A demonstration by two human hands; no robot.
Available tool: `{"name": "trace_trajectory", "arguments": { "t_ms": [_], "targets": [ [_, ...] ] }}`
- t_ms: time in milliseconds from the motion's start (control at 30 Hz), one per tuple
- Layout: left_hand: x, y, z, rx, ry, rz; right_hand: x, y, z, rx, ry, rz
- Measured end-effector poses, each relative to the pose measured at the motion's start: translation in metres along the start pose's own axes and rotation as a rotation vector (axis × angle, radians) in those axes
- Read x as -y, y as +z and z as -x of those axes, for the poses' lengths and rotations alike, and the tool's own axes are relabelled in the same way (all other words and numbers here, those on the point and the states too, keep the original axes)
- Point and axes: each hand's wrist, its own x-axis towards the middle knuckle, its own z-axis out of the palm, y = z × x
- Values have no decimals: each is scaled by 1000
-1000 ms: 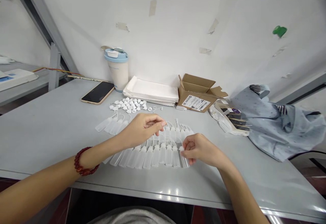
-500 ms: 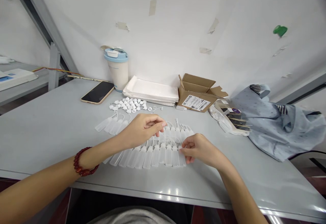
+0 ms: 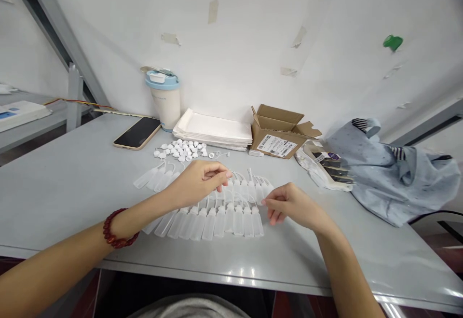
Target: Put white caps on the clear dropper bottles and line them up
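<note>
Several small translucent squeeze bottles (image 3: 209,224) with thin strap-like tops lie side by side in a front row, with more bottles (image 3: 249,190) in a row behind. My left hand (image 3: 204,178) hovers over the middle of the rows, thumb against the bent index finger. Whatever lies between those fingertips, if anything, is hidden. My right hand (image 3: 289,204) is just past the right end of the front row, fingers loosely curled and the lower ones apart from the thumb. No bottle shows in it. My left forearm covers part of the bottles at left.
Loose white caps (image 3: 184,149) lie in a pile behind the bottles. Farther back are a phone (image 3: 137,132), a lidded cup (image 3: 166,105), a stack of white envelopes (image 3: 217,130) and an open cardboard box (image 3: 277,137). Packaged items (image 3: 329,166) and blue-grey cloth (image 3: 401,178) are at right.
My right hand has let go of the end bottle in the front row and moved up and to the right. My left hand stays nearly in place. The view shifted slightly.
</note>
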Motion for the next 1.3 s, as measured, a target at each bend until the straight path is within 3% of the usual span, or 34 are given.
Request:
{"name": "trace_trajectory", "arguments": {
  "t_ms": [67, 200, 333, 433, 533, 667, 933, 1133, 1300],
  "targets": [
    [2, -3, -3, -22, -6, -28, -1, -7, -4, -95, 2, -48],
    [10, -12, -17, -47, -27, -109, -7, -25, -19, -403, -1, 24],
    [22, -26, -44, -77, 69, -515, -25, -53, -31, -612, 30, 171],
    [30, -34, -68, -95, 112, -641, -43, -75, -32, -713, 94, 312],
    [35, -33, -88, -66, 143, -712, -59, -91, -30, -738, 176, 405],
    [41, -20, -106, 3, 191, -754, -73, -103, -25, -686, 250, 453],
    [47, 6, -122, 66, 215, -765, -88, -114, -21, -691, 354, 562],
    [36, -2, -110, 4, 229, -727, -96, -118, -23, -706, 445, 623],
    [22, -20, -75, -82, 239, -663, -101, -120, -22, -742, 459, 640]
  ]
}}
